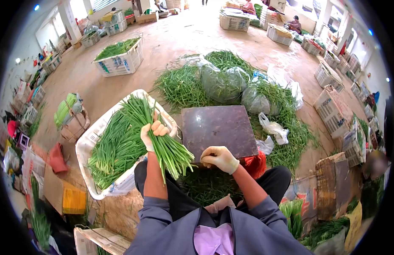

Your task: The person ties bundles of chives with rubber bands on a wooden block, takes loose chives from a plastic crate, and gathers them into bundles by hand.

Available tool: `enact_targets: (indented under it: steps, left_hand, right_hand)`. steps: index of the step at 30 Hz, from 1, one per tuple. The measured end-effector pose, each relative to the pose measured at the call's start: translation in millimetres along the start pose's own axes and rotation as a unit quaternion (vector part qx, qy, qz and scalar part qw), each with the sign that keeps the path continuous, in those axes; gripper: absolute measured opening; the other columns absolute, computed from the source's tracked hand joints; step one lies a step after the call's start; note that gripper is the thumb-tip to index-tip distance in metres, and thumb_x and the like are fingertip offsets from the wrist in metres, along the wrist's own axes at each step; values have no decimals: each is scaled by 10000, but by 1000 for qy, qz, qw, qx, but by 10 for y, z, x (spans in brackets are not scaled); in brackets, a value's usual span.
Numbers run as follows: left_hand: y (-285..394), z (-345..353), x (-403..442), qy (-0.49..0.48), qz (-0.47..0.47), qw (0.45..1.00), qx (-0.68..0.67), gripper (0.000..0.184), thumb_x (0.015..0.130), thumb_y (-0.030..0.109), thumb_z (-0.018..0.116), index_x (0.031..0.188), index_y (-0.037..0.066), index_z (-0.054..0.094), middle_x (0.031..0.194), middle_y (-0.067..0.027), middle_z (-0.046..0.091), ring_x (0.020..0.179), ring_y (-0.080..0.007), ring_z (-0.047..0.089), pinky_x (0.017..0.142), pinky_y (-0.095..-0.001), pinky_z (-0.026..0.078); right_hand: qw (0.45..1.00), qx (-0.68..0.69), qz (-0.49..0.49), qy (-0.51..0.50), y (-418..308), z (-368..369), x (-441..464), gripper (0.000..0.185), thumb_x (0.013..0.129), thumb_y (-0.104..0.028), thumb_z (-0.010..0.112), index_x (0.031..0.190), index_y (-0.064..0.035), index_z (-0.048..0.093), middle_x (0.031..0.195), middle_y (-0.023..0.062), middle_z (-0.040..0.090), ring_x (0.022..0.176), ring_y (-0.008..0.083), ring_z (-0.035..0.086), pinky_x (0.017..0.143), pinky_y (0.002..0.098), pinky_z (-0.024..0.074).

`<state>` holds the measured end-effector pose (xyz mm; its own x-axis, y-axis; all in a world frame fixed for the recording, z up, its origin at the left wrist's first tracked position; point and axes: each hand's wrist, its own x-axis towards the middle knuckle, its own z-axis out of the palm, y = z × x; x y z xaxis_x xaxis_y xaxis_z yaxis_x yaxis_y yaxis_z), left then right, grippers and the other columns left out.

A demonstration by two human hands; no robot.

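My left hand [153, 135], in a pale glove, is closed around a thick bunch of chives [173, 155]. The cut ends point down and right over my lap; the leafy part reaches up and left over a white plastic crate [83, 149]. More chives [116, 146] lie in that crate. My right hand [223, 160], also gloved, is at the near edge of a dark low table [218, 129]. Its fingers are curled together, and whatever they may hold is too small or hidden to make out.
Beyond the table spreads a heap of loose green stalks [180, 85] with clear plastic bags [224, 83]. A red bag [253, 165] hangs under the table's right side. Another filled crate [120, 59] stands farther off. Crates [330, 106] line the right side; other people [295, 25] sit far back.
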<state>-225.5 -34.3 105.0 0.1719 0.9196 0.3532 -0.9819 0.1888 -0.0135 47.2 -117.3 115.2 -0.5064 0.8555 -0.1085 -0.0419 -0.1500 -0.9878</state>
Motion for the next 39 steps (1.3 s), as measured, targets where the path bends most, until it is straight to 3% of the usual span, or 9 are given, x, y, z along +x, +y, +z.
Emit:
enact_targets:
  steps: [4,8,14,17,21,26,31,35,39]
  left_hand:
    - [53,-68,39,7,1,1000,22,539,922,143,541,1428,-19,454,726,48,438,609,-72,434,614,-262,380]
    - [64,-96,54,21,11,999,45,527,912,153,542,1410,-10,480,744,49,451,627,-73,439,638,-261,376]
    - [91,-79,24,40,22,998,45,499,916,162,532,1389,8,505,738,62,398,649,-76,415,652,-262,357]
    - [100,-99,33,32,18,997,67,490,911,167,537,1379,27,513,736,56,394,656,-86,408,654,-271,349]
    - [72,-99,32,37,30,995,88,475,905,161,539,1362,35,523,751,45,410,663,-98,409,662,-283,355]
    - [35,-62,13,38,56,993,97,459,898,165,545,1340,37,534,796,25,450,709,-129,451,713,-315,398]
    - [74,25,-44,77,33,995,61,414,878,162,565,1277,55,555,831,5,496,745,-148,482,741,-343,421]
    - [177,-75,-73,37,59,986,152,361,866,152,568,1214,55,581,815,-5,514,714,-149,477,711,-339,418]
    - [304,-2,-120,111,118,979,125,345,856,126,565,1191,55,610,755,12,514,650,-135,468,674,-318,417]
  right_hand:
    - [978,-155,-127,53,-65,199,-35,291,803,-72,753,1086,-71,687,941,62,667,802,130,640,708,305,522]
    - [886,-415,-189,79,-232,413,56,507,739,-189,802,1214,-143,630,937,114,578,805,288,624,727,369,529]
    - [864,-440,-240,46,-127,438,135,557,728,-177,815,1236,-96,600,921,110,579,774,275,631,698,366,532]
    - [947,-271,-175,17,-77,428,60,647,763,-107,789,1348,-48,519,841,92,615,701,170,618,672,305,526]
    - [962,-240,-129,18,-63,489,16,722,795,-72,764,1427,-8,421,857,78,657,703,100,595,660,272,511]
    - [989,-119,-64,60,87,645,23,711,835,-156,756,1433,11,408,863,88,689,691,110,609,652,288,520]
    - [990,-103,-38,83,117,746,12,108,922,-120,646,923,-14,672,671,7,628,553,48,541,530,246,476]
    - [991,-120,24,53,189,616,-50,150,936,-164,640,943,-19,678,676,23,639,545,73,570,526,256,480]
    - [983,-175,34,33,260,451,-152,178,920,-182,664,943,-7,687,706,40,664,573,93,602,549,263,496]
